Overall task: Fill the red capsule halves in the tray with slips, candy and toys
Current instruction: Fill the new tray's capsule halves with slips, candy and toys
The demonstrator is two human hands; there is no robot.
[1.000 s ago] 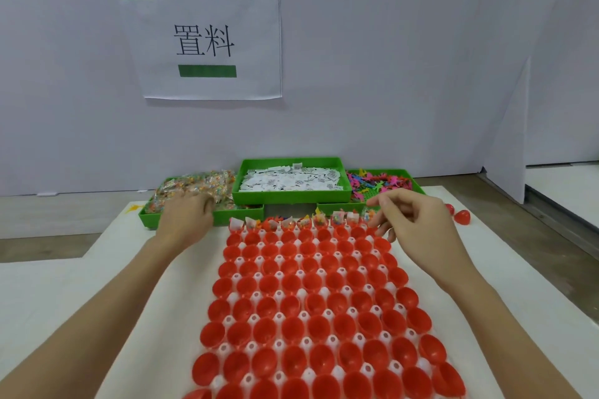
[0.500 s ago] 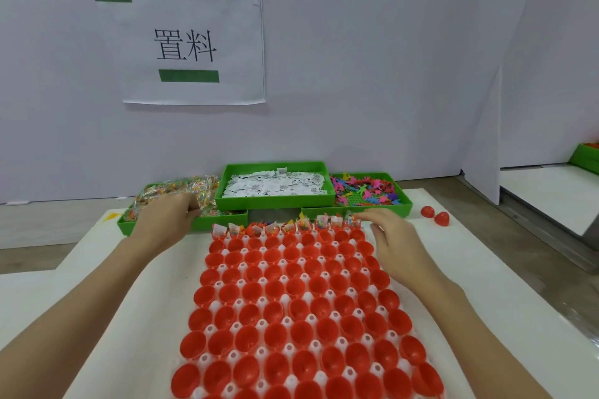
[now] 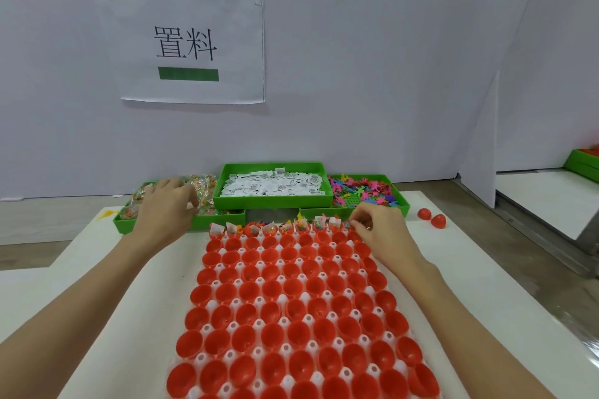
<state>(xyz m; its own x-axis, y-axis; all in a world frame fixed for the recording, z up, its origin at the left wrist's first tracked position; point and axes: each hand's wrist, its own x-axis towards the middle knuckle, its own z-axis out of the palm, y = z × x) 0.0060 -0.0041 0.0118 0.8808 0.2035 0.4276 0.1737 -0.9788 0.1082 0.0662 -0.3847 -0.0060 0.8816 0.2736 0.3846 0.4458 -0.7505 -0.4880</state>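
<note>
Between frames, the right hand (image 3: 382,230) descended from above the toy bin (image 3: 363,193) to the far-right red capsule half (image 3: 351,235) of the tray (image 3: 285,327), pinching a small item. Left hand (image 3: 168,204), fingers curled, gripped wrapped candy (image 3: 201,186). Only the farthest row was filled.

A white desk (image 3: 453,269) is seen; a white tray (image 3: 299,296) full of red capsule halves (image 3: 272,334) is laid in the middle of it; three green bins are set along the far edge; candy is kept in the left bin (image 3: 121,225), paper slips in the middle bin (image 3: 274,201), and small bright toys in the right bin (image 3: 400,206); two loose red halves (image 3: 431,217) are found on the desk just right of the bins, touching each other.
</note>
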